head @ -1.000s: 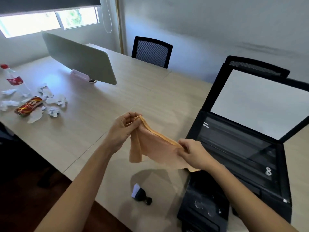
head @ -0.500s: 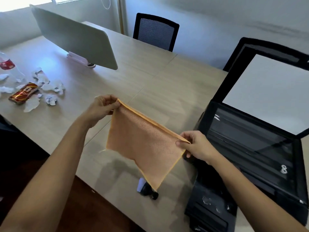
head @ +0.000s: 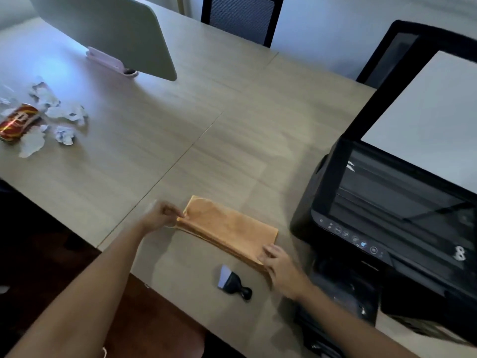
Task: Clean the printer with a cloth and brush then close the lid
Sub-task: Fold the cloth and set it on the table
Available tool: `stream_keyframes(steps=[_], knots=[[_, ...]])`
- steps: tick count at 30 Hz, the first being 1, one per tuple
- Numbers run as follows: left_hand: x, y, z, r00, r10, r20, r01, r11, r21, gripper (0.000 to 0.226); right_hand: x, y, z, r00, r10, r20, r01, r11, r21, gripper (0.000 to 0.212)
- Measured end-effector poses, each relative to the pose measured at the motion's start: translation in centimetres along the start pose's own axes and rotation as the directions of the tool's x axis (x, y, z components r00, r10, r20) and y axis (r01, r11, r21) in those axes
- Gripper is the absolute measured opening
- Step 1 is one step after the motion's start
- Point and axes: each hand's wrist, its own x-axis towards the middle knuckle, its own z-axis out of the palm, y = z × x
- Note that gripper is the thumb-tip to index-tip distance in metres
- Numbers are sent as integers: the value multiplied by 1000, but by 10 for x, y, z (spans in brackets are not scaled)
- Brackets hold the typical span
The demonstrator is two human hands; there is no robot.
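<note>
Cloth comes first: the orange woven cloth (head: 228, 229) lies folded into a flat rectangle on the pale wooden table (head: 154, 140), just beside the left side of the black printer (head: 387, 228). The left hand (head: 161, 217) pinches the far left corner of the cloth between thumb and fingers, and the right hand (head: 280, 267) is closed on the near right corner, so both hands are clamped on the cloth while it rests on the table. The small black brush with pale bristles (head: 233, 282) lies on the table near the front edge, close to the right hand but not touching it, and nobody holds it.

The printer's black lid with a white inner panel (head: 426, 120) stands open and tilted back, and the dark scanner glass (head: 397, 200) below it is uncovered. I see no sign of wiping on the glass, though the picture is too dim to judge dust.

In my judgement the task is at its very start: the cloth is only prepared. Wiping with the cloth, brushing, and closing the lid are all not yet done.

Farther away, at the left end of the table, there are crumpled white papers (head: 62, 117) and a red can lying on its side (head: 18, 124). A grey-green desk divider panel (head: 103, 29) and a black mesh chair (head: 242, 16) stand behind.
</note>
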Motion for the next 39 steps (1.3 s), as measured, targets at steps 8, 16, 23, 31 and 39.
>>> stream_keyframes(steps=[8,16,23,31,39], knots=[[-7,34,61,934,353,62,-315,725,612,56,32,-19,-11,726,644,-239,-498,733,464,50],[-5,38,105,951,89,297,-285,632,721,85,37,-29,-1,727,657,-201,-562,737,375,26],[-10,65,126,934,355,26,-356,930,95,47,11,-44,-30,625,745,-234,-443,585,679,25],[-7,76,93,963,-158,220,260,763,-592,49,63,-96,-25,914,392,-110,-205,676,708,20],[0,53,97,977,138,-160,-114,982,150,47,56,-70,15,1000,14,-20,-15,996,-82,50]])
